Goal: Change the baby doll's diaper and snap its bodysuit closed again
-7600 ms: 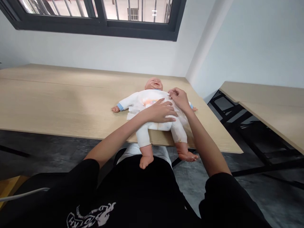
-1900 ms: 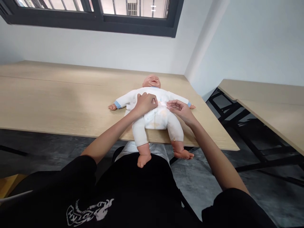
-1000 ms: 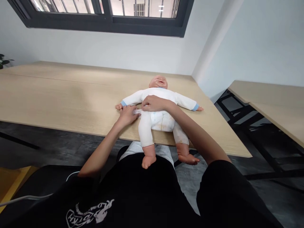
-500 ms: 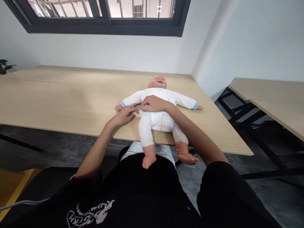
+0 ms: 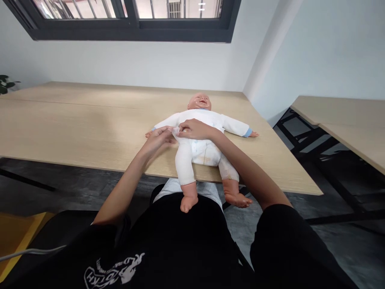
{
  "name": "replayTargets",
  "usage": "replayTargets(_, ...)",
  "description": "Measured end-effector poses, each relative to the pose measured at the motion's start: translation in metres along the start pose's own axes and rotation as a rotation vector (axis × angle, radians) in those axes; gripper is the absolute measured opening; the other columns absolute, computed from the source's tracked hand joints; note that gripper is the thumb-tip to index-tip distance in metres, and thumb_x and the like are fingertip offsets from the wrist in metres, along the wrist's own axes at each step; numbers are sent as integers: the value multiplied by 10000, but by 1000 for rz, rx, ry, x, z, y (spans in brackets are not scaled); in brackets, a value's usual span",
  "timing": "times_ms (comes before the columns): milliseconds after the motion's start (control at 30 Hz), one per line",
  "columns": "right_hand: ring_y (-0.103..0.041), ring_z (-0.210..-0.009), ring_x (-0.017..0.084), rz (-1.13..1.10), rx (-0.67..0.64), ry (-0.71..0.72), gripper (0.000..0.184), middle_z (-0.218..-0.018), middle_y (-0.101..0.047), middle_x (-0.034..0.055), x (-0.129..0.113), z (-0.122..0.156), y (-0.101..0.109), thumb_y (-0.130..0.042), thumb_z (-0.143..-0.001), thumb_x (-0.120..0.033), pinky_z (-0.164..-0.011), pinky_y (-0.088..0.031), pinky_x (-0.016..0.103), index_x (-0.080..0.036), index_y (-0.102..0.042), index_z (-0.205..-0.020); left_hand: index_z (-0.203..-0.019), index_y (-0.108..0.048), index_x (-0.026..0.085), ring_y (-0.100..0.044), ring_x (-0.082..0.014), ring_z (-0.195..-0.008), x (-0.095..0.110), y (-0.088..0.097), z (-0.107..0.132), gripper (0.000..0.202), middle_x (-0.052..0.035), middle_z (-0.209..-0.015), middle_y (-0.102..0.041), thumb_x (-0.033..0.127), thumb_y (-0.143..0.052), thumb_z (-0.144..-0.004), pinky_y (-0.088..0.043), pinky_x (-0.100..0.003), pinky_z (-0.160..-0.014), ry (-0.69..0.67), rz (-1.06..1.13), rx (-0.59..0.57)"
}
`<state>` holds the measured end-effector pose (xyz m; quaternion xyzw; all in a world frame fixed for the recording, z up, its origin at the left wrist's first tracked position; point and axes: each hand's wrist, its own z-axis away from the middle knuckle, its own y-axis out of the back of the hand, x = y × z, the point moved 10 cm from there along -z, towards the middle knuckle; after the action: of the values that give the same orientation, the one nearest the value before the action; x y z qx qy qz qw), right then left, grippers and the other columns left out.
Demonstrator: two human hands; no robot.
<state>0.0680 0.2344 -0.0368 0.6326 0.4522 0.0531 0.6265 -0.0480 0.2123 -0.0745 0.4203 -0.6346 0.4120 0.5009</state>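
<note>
A baby doll (image 5: 200, 102) lies on its back on the wooden table (image 5: 75, 124), its feet hanging past the near edge. It wears a white top with blue cuffs, and a white diaper (image 5: 206, 153) is around its hips. My left hand (image 5: 161, 138) is beside the doll's hip on the left, its fingers pinching the diaper's side tab (image 5: 176, 131). Across the doll's waist reaches my right hand (image 5: 195, 129), its curled fingers gripping the diaper's upper edge close to my left fingertips. My right hand hides part of the waist.
Behind the table is a white wall with a dark-framed window (image 5: 132, 30). Another table (image 5: 345, 116) stands to the right across a gap. At lower left are a black chair (image 5: 66, 228) and a yellow object (image 5: 21, 233).
My left hand has risen from the tabletop and pulled the diaper tab up toward my right fingers. My right hand has stayed at the doll's waist, its fingers slightly shifted.
</note>
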Motion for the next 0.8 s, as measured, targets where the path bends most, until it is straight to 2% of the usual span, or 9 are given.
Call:
replayTargets(133,-540,-788,189,-95,24,38,412,-867,-670,55,-1,-1,2,-638,-855,-597,-737,-356,329,-187,-631,-817,-874,-692,152,-634,-152,-727,-7,-5,-8,282,-40,-834,-703,368,-815,-739,-541,-271,-680,85,210,35)
replayTargets(200,-526,-764,171,-149,57,36,418,-846,-651,42,0,-1,5,-674,-816,-590,-713,-352,314,-179,-604,-815,-881,-685,149,-628,-129,-705,-8,-9,-14,264,-25,-808,-705,267,-831,-695,-520,-242,-680,80,192,53)
replayTargets(300,-520,-746,155,-235,140,34,403,-825,-619,25,4,0,12,-722,-753,-533,-694,-359,293,-176,-546,-811,-909,-656,158,-634,-108,-729,-5,-13,-21,305,1,-792,-700,159,-820,-652,-495,-211,-713,4,139,113)
replayTargets(433,-581,-819,171,-379,200,96,285,-869,-605,22,10,0,17,-675,-751,-384,-734,-413,289,-175,-520,-866,-904,-581,178,-613,-91,-683,-11,1,-23,326,38,-784,-649,92,-766,-649,-497,-218,-702,-25,71,287)
replayTargets(500,-595,-812,171,-411,195,120,238,-868,-603,14,13,-1,15,-651,-757,-333,-733,-423,292,-177,-519,-878,-905,-569,178,-604,-88,-651,-17,8,-24,343,41,-802,-622,70,-761,-641,-499,-224,-663,7,18,320)
replayTargets(567,-597,-798,170,-409,192,138,212,-862,-604,11,16,-3,13,-645,-760,-310,-736,-428,299,-178,-523,-871,-909,-577,174,-594,-94,-622,-25,8,-26,316,30,-805,-617,94,-762,-666,-486,-228,-609,72,-30,264)
replayTargets(633,-594,-793,169,-402,198,152,195,-855,-606,11,17,-4,13,-643,-769,-304,-741,-434,304,-179,-525,-861,-923,-606,164,-591,-104,-616,-32,1,-28,244,10,-795,-629,152,-747,-724,-460,-224,-569,119,-72,149)
replayTargets(700,-587,-785,164,-395,204,154,181,-847,-605,11,18,-5,13,-641,-774,-296,-738,-434,303,-180,-526,-853,-916,-632,153,-595,-110,-633,-32,-4,-29,174,-3,-778,-639,184,-718,-767,-444,-213,-563,103,-112,68)
replayTargets(800,-575,-780,157,-395,207,144,178,-851,-600,12,18,-5,14,-645,-760,-276,-744,-438,304,-179,-525,-849,-858,-619,151,-590,-102,-634,-28,-5,-28,126,9,-721,-628,149,-698,-760,-460,-205,-603,55,-125,51)
